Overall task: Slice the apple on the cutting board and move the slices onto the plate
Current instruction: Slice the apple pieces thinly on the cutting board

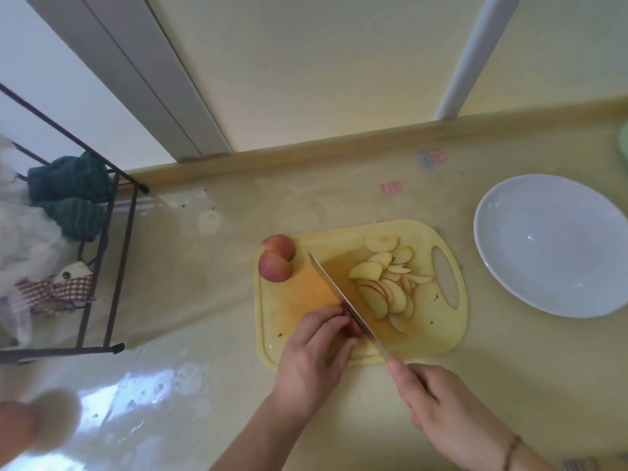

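A yellow cutting board (299,300) lies on the counter. My left hand (316,351) curls over a small red apple piece (353,329) at the board's near edge, mostly hidden under the fingers. My right hand (431,399) grips the handle of a long knife (343,297), whose blade lies diagonally across the board against that piece. Several thin apple slices (387,283) are piled on the board's right side. Two uncut apple chunks (277,258) sit at its far left corner. A white plate (509,266) stands to the right of the board with nothing on it.
A black wire rack (112,253) with green cloths and a checked cloth stands at the left. A window sill and frame run behind the counter. A blurred orange object (30,426) shows at the lower left. A pale green item (623,141) peeks in at the right edge.
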Demonstrator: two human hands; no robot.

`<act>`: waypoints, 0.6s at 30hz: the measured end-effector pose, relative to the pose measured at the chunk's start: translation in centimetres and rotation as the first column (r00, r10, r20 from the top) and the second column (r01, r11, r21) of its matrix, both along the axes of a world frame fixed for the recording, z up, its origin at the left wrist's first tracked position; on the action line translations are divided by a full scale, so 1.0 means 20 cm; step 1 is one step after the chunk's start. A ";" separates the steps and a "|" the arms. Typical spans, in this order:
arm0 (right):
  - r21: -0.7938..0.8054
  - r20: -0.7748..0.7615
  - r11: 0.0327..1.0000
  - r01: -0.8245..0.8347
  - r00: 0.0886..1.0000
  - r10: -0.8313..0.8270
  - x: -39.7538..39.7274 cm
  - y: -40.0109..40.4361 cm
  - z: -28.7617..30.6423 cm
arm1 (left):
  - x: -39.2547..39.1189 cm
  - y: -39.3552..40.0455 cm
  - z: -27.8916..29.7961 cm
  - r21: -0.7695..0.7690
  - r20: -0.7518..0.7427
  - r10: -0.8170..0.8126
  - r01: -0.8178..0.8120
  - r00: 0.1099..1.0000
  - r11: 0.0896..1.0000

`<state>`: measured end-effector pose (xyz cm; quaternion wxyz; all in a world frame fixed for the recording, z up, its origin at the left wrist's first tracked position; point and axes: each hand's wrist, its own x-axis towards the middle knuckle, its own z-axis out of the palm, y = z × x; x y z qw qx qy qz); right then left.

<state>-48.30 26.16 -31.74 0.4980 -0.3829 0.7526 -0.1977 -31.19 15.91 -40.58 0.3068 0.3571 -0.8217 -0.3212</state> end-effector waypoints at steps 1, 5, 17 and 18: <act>-0.002 0.005 1.000 0.001 1.000 -0.001 0.00 0.00 0.00 | -0.01 0.00 0.00 -0.009 -0.013 0.012 -0.012 1.000 1.000; -0.016 0.006 1.000 0.014 1.000 -0.014 0.00 0.00 0.04 | -0.03 -0.01 -0.02 -0.056 -0.045 0.024 -0.027 0.999 0.998; -0.006 -0.115 0.998 -0.059 0.992 0.058 0.06 0.01 0.16 | -0.02 -0.01 -0.01 -0.060 -0.092 0.009 -0.014 0.996 0.998; -0.011 -0.109 0.998 -0.064 0.992 0.062 0.06 0.02 0.17 | -0.02 -0.01 -0.01 -0.057 -0.093 0.011 -0.016 0.996 0.998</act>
